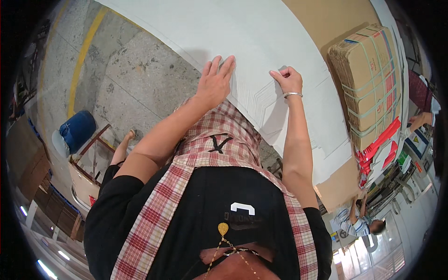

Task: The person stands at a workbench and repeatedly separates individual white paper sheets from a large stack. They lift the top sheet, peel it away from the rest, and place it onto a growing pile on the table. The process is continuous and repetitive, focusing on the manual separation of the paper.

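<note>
My left hand [217, 83] lies with fingers stretched out over the near left edge of a large white sheet [224, 28]. My right hand [290, 81], with a silver bangle at its wrist, is held over the same white surface to the right. Its fingers are curled in toward the thumb, and whatever they may hold cannot be made out. Between the hands, stepped angular lines [254, 100] run across the white, like the staggered edges of several stacked cut sheets. The shadow of the right hand falls on them.
A strapped bundle of flat brown cartons [366, 79] stands on the brown board at the right, with red pieces [380, 142] beside it. A blue drum [77, 131] and a chair [84, 182] are on the left. Another person [354, 219] is at the far lower right.
</note>
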A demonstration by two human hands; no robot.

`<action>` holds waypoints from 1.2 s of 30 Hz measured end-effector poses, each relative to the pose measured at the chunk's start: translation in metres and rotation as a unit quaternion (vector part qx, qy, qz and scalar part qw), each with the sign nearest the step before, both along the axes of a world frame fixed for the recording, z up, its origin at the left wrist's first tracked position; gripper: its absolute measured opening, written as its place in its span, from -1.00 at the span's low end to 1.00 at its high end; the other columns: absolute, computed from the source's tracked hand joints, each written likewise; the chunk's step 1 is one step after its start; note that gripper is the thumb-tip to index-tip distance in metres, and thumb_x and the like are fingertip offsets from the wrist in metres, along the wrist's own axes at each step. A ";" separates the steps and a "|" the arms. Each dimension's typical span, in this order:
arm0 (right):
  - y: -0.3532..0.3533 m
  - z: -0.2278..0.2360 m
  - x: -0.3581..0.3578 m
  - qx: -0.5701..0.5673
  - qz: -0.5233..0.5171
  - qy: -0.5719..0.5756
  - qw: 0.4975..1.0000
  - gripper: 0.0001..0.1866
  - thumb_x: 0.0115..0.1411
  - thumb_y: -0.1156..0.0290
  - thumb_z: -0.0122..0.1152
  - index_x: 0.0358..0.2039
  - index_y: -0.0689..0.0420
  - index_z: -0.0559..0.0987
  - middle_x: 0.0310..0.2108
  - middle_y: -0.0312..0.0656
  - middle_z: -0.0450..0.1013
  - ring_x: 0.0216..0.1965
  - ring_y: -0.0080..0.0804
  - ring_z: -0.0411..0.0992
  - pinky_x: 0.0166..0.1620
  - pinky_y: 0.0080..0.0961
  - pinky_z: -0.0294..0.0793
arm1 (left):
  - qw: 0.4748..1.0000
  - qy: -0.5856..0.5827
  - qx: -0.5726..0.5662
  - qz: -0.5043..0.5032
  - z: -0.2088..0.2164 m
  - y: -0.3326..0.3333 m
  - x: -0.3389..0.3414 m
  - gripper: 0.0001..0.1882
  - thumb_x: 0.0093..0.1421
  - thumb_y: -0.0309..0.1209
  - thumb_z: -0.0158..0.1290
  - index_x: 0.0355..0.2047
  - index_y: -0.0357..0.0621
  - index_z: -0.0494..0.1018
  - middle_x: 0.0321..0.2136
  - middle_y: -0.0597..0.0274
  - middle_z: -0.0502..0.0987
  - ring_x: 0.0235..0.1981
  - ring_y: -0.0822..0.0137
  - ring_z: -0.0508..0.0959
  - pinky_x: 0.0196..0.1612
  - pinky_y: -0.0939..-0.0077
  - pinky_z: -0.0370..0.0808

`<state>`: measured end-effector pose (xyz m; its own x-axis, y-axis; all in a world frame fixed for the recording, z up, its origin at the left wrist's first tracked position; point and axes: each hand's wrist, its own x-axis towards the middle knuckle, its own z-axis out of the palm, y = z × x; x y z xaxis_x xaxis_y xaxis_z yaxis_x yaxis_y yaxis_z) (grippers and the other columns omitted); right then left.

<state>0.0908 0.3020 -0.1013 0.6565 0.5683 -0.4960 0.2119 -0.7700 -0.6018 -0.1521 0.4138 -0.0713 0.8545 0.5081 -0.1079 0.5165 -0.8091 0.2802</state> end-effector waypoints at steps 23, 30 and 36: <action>-0.050 0.027 0.019 0.040 0.026 0.041 0.998 -0.61 -0.06 0.15 0.40 -0.33 0.19 0.60 -0.50 -0.28 0.51 -0.45 -0.54 0.41 -0.29 -0.60 0.43 | 0.577 -0.181 -0.746 0.277 0.006 -0.012 0.022 -0.59 0.15 -0.41 0.04 0.01 -0.24 0.32 -0.04 0.18 0.43 -0.02 0.27 0.44 0.06 0.31 0.35; -0.100 0.030 0.023 -0.003 0.044 0.077 0.996 -0.54 0.00 0.14 0.33 -0.15 0.16 0.58 -0.31 -0.16 0.53 -0.22 -0.36 0.49 -0.12 -0.49 0.46 | 0.347 -0.190 -0.862 0.316 -0.007 -0.046 0.007 -0.64 0.14 -0.46 0.09 -0.06 -0.29 0.33 -0.11 0.15 0.45 -0.04 0.25 0.47 0.03 0.32 0.39; -0.128 0.027 0.026 0.142 0.075 -0.047 0.986 -0.64 0.05 0.22 0.29 -0.15 0.07 0.58 -0.25 -0.19 0.48 -0.19 -0.33 0.46 -0.12 -0.45 0.45 | 0.372 -0.198 -0.841 0.341 -0.030 -0.082 -0.008 -0.52 0.12 -0.47 0.11 0.04 -0.20 0.23 -0.02 0.16 0.40 -0.05 0.24 0.46 0.09 0.29 0.34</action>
<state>0.1163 0.1741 -0.0743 0.5892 0.7705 -0.2434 0.3760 -0.5281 -0.7614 -0.1603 0.3318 -0.1009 0.7071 0.1195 -0.6970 0.0905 0.9622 0.2568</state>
